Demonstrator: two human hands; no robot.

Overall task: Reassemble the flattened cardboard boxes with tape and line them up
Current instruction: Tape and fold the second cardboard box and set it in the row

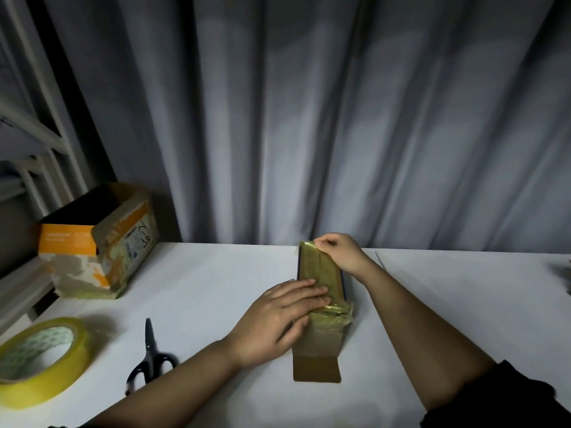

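A small narrow cardboard box lies on the white table, its top covered with yellowish tape and one flap open toward me. My left hand lies flat on the box's middle, fingers straight, pressing the tape down. My right hand is at the box's far end, fingers curled, pinching the tape's end at the far corner. A roll of yellow tape lies at the table's near left. An assembled orange and brown box stands open at the far left.
Black-handled scissors lie between the tape roll and my left forearm, blades pointing away. A grey curtain hangs behind the table. White shelving stands at the left. A dark object shows at the right edge.
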